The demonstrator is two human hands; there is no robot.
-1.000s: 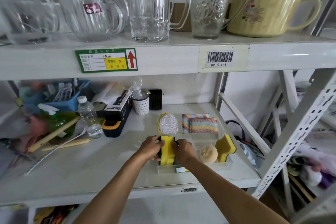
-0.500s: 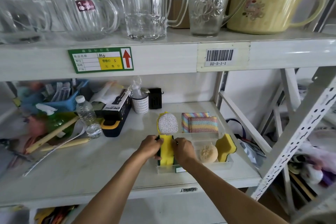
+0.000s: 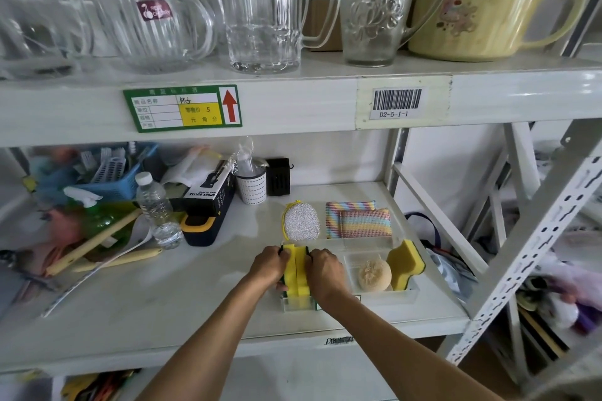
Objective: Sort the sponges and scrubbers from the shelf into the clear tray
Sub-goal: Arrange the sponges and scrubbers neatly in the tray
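A white metal shelf (image 3: 163,296) fills the frame, its lower board carrying the task's things at centre right. On that board sits a clear plastic tray (image 3: 410,295) with compartments, just right of centre. Both hands meet at the tray's left compartment: the left hand (image 3: 268,267) and the right hand (image 3: 324,270) press from either side on a pair of yellow sponges with dark green backing (image 3: 295,273), which stand upright on edge inside that compartment. The fingers of both hands are curled closed against the sponges' outer faces. In the tray's right end a yellow contoured sponge with a green base (image 3: 405,265) leans upright, and beside it, to its left, lies a round beige loofah scrubber (image 3: 374,275). Behind the tray, on the bare shelf, lie two rainbow-striped knitted scouring pads (image 3: 358,220), overlapping, and to their left a silver oval mesh scrubber with yellow edging (image 3: 301,221).
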